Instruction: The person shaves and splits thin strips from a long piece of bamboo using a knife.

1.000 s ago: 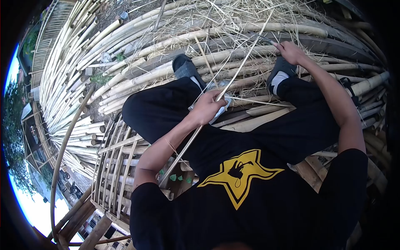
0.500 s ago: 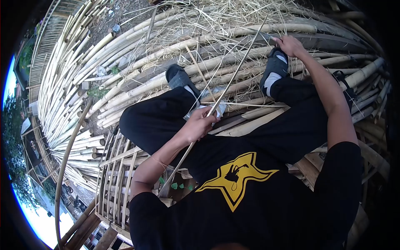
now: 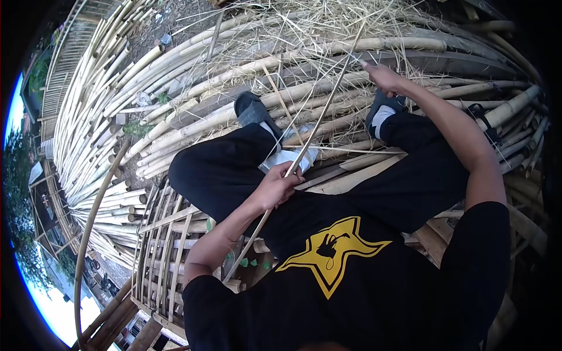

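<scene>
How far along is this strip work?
Apparently done: thin pale shavings lie strewn over pale bamboo poles. In hand: the left hand grips a long pale strip; the right hand holds a thin knife-like tool near its far end. Remaining: I cannot tell how much of the strip needs work.

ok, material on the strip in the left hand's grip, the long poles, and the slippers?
Strip, in the left grip: likely split bamboo, smooth; pale tan, thin, slightly bowed.
Poles: bamboo, apparently bare; rounded, straw-coloured, ringed with nodes, some hollow ends.
Slippers: dark, matte, one-piece look; foam or rubber, can't tell which.
</scene>
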A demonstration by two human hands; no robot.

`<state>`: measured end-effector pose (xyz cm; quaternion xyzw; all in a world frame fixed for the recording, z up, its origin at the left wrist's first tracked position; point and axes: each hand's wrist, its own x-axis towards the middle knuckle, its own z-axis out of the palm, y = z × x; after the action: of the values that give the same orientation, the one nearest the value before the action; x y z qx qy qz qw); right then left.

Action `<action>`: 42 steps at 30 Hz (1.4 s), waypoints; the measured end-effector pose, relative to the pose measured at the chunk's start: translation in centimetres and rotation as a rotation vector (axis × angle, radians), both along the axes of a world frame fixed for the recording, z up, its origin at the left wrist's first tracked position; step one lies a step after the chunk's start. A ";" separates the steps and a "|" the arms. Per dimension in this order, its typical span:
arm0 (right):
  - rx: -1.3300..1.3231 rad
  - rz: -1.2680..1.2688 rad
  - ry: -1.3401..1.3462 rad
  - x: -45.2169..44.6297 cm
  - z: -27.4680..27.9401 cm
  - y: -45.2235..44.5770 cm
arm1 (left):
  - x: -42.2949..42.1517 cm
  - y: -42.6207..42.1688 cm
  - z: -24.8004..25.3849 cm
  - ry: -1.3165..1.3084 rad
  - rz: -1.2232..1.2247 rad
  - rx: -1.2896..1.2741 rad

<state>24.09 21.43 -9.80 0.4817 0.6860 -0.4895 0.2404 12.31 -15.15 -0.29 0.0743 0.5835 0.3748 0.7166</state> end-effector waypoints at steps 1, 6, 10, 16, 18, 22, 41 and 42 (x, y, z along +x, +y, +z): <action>0.179 0.258 0.017 -0.4 1.6 -1.4 | 0.0 -0.1 0.0 -0.001 0.003 -0.004; 0.403 0.744 0.225 0.5 3.1 -5.1 | 0.3 -0.2 -0.3 0.029 0.000 -0.027; 0.412 0.893 0.239 2.0 4.8 -4.0 | 0.5 -0.6 -0.8 0.038 -0.056 0.006; 0.443 0.844 0.252 3.0 3.9 -2.1 | 0.7 -0.2 -0.9 -0.004 -0.028 -0.018; 0.431 0.835 0.252 3.0 4.0 -2.3 | 0.7 -0.1 -0.9 -0.010 -0.010 -0.033; 0.364 0.880 0.320 3.0 4.3 -2.4 | 0.6 -0.1 -0.8 -0.024 0.027 -0.022; 0.941 0.418 0.146 7.0 2.8 17.1 | 0.0 1.4 -1.1 0.136 0.132 0.054; 0.914 0.434 0.256 4.9 3.8 14.5 | -0.1 1.8 -0.8 0.209 0.103 0.025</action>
<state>28.98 35.94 -6.00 0.3204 0.9377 -0.1339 0.0155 12.19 -13.36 -1.11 0.0918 0.6533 0.4084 0.6309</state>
